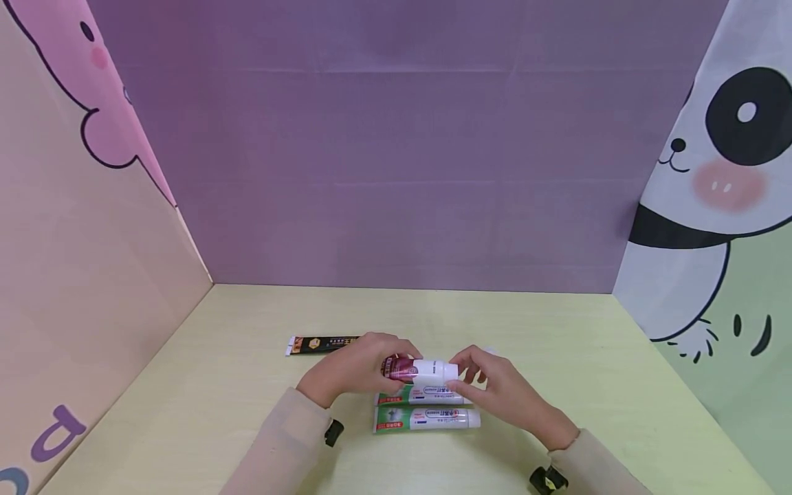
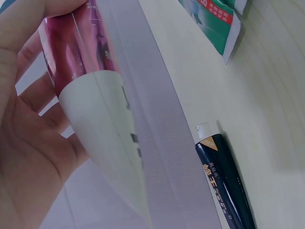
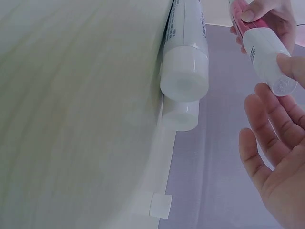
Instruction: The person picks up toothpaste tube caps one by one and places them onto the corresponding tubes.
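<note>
My left hand [image 1: 374, 368] grips a red and white toothpaste tube [image 1: 427, 372] by its red end, raised above the table. The tube lies nearly level in the head view, its white cap toward the right. At that cap, my right hand [image 1: 504, 392] pinches with thumb and fingertip, as the right wrist view shows; the other fingers are loosely spread. Below the raised tube lie two green and white toothpaste tubes [image 1: 427, 418] side by side, the farther one partly covered by the raised tube and the hands.
A black tube [image 1: 322, 345] lies farther back on the pale table [image 1: 247, 412], partly behind the left hand. A small white cap [image 3: 161, 205] shows low in the right wrist view. A purple wall [image 1: 396, 172] closes the back, with printed panels on both sides.
</note>
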A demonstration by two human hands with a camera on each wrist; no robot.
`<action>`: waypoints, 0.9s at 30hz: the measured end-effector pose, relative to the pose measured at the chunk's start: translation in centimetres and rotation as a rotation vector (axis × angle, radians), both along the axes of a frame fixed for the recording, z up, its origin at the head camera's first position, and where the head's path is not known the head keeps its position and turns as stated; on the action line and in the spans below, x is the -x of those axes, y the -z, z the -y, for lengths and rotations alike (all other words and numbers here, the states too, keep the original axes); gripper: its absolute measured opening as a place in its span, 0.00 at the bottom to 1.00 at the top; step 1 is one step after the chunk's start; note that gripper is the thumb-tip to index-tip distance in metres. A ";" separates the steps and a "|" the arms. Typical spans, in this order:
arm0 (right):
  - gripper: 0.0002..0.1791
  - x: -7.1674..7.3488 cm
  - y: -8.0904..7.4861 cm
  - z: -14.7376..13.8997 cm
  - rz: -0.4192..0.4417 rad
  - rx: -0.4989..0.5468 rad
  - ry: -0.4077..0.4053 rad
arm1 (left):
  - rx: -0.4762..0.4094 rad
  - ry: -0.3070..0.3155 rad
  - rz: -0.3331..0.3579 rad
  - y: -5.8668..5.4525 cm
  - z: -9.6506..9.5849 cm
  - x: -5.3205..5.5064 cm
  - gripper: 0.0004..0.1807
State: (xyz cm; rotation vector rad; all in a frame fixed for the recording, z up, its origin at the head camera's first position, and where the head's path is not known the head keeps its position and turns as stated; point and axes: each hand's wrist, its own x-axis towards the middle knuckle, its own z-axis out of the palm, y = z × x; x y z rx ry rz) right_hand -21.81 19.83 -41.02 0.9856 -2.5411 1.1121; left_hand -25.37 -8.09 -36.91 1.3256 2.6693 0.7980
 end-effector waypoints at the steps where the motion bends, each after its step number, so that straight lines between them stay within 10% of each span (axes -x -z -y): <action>1: 0.13 0.0 0.0 0.0 0.006 -0.005 0.003 | 0.001 -0.002 0.000 0.0 0.0 0.0 0.22; 18: 0.11 0.2 0.6 0.4 0.060 -0.066 -0.025 | -0.007 0.003 0.004 0.3 0.0 0.3 0.20; 27: 0.08 0.2 1.0 0.5 0.073 0.094 -0.053 | -0.036 0.022 0.007 0.5 0.3 0.5 0.21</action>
